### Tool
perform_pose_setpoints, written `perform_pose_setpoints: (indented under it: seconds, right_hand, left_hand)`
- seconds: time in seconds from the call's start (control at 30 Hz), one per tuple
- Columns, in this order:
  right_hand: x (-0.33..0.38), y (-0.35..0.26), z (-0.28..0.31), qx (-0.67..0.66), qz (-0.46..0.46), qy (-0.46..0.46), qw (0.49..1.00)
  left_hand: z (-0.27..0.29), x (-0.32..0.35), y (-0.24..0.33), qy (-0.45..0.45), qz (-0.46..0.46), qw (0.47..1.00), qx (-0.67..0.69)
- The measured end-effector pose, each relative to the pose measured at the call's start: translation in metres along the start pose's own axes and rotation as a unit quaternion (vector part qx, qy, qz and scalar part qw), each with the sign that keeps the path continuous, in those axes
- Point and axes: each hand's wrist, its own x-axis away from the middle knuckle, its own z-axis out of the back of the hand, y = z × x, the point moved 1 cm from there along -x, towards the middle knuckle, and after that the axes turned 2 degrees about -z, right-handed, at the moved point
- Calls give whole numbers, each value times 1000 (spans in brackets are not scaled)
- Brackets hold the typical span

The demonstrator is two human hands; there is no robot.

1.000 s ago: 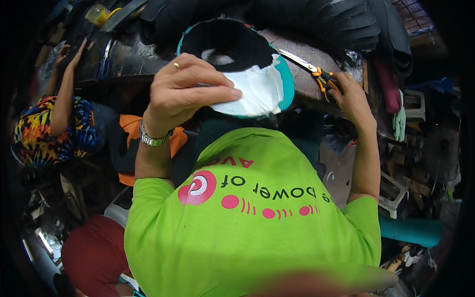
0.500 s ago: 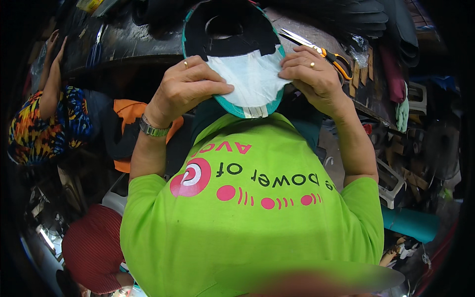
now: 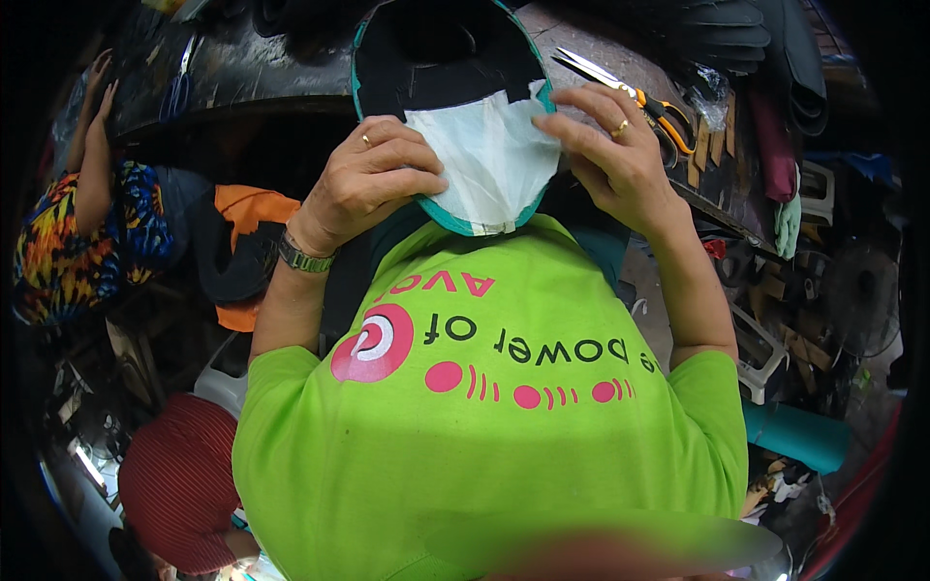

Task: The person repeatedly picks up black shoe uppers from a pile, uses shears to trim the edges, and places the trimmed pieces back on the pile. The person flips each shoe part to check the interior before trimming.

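In front of my chest stands an oval black piece with a teal edge and an opening in its upper part; it looks like a shoe upper, though I cannot be sure. A white cloth lining covers its lower part, creased, with a ragged top edge. My left hand is closed on the left rim, thumb lying on the cloth. My right hand has its fingers bent at the right rim, pinching by the cloth's upper right corner. Its fingertips partly hide that corner.
Orange-handled scissors lie on the dark bench beyond my right hand. Blue-handled scissors are at the far left. A person in a colourful shirt works on the left; a red striped rounded shape is lower left.
The right hand has shifted up along the right rim, its fingers slightly more raised. The cloth now reaches lower, over the pale strip at the bottom edge. The left hand has barely moved.
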Motion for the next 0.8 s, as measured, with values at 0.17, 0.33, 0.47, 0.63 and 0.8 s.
perform_pose_setpoints:
  seconds: [0.17,0.33,0.47,0.63,0.8]
  right_hand:
    - [-12,6,-7,68,10,-12,998]
    - [-12,18,-10,20,-10,-40,999]
    - [-8,19,-7,20,0,-12,1000]
    - [-16,18,-10,37,13,28,999]
    - [-24,23,-13,48,17,-39,998]
  left_hand:
    - [1,-3,-1,-19,4,1000,-13]
    - [3,2,-2,1,36,999,4]
    - [4,4,-2,-16,27,1000,6]
    - [8,0,-1,-27,11,1000,-3]
    - [9,-1,-3,-47,10,999,7]
